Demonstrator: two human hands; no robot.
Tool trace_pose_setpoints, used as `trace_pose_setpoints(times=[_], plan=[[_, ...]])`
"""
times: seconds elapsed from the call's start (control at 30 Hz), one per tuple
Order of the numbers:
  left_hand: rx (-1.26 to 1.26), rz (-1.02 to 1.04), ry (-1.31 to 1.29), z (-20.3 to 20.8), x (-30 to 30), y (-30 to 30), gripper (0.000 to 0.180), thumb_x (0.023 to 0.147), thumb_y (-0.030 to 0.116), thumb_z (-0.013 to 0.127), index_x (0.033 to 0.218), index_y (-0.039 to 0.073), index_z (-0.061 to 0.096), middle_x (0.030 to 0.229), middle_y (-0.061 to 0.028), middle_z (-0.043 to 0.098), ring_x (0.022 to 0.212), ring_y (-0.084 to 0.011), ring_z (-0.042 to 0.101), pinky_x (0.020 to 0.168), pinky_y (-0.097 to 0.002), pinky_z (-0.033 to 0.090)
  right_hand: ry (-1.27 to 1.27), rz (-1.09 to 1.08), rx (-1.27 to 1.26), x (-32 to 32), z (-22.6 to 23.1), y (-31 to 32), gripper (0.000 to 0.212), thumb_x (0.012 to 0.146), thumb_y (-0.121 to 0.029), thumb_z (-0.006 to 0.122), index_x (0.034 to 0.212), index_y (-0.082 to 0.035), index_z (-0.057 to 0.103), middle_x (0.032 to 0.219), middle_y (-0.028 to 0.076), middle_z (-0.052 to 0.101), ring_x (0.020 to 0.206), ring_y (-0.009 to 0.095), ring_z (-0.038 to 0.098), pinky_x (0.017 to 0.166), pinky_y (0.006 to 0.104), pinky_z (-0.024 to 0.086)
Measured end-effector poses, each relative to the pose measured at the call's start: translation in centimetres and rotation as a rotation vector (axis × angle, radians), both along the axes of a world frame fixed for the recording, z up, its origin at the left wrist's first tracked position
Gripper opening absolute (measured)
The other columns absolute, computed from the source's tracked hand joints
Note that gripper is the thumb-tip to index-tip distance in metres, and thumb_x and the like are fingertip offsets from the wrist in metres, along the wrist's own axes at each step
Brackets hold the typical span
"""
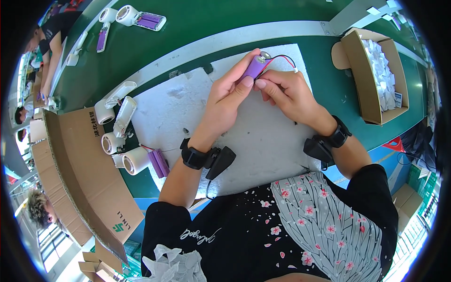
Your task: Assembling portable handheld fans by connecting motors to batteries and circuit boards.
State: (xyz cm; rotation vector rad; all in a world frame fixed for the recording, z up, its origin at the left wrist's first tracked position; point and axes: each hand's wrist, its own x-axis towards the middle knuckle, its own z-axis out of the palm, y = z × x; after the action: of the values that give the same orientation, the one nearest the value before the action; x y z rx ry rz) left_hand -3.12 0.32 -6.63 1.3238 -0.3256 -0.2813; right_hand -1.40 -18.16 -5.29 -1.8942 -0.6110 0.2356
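our left fingers (240,66) grip a purple battery pack (254,67) between thumb and fingertips. our right fingers (272,90) curl at its lower end; whether they pinch anything, we cannot tell. red and black wires (287,58) loop from the pack's top to just above our right fingers. beneath both sets lies a pale foam sheet (263,141); to their right, an open carton (358,77).

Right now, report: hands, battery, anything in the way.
Left hand gripping battery. Right hand close at its lower end. Wires looping near right hand; nothing blocking.
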Motion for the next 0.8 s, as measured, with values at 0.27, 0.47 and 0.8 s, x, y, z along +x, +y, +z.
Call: trace_pose_setpoints(times=[0.27, 0.47, 0.8], plan=[[-0.001, 0.045, -0.059, 0.48, -0.29, -0.22, 0.056, 0.094, 0.001, 0.052, 0.147, 0.004, 0.035, 0.139, -0.0094, 0.047, 0.121, -0.016, 0.048, 0.105, -0.0305, 0.036, 0.032, -0.01, 0.033, 0.12, -0.19, 0.06, 0.024, 0.098, -0.018, 0.055, 0.086, 0.001, 0.063, 0.064, 0.005, 0.061, 0.054, 0.011, 0.057, 0.05, 0.0259, 0.045], [0.164, 0.054, -0.121, 0.93, -0.61, -0.35, 0.072, 0.084, -0.012, 0.053, 0.149, 0.008, 0.032, 0.136, -0.011, 0.049, 0.12, -0.0181, 0.05, 0.102, -0.033, 0.041, 0.089, 0.022, 0.047, 0.15, -0.46, -0.17, 0.023, 0.098, -0.015, 0.05, 0.084, 0.002, 0.06, 0.066, 0.006, 0.06, 0.058, 0.011, 0.055, 0.055, 0.0253, 0.045], [0.24, 0.083, -0.161, 0.41, -0.59, -0.44, 0.072, 0.081, -0.012, 0.05, 0.148, 0.008, 0.033, 0.122, -0.0123, 0.056, 0.103, -0.0181, 0.059, 0.093, -0.0331, 0.049, 0.118, 0.043, 0.053, 0.17, -0.1, -0.21, 0.022, 0.096, -0.013, 0.045, 0.084, 0.002, 0.055, 0.07, 0.007, 0.059, 0.064, 0.013, 0.053, 0.06, 0.0272, 0.043]])
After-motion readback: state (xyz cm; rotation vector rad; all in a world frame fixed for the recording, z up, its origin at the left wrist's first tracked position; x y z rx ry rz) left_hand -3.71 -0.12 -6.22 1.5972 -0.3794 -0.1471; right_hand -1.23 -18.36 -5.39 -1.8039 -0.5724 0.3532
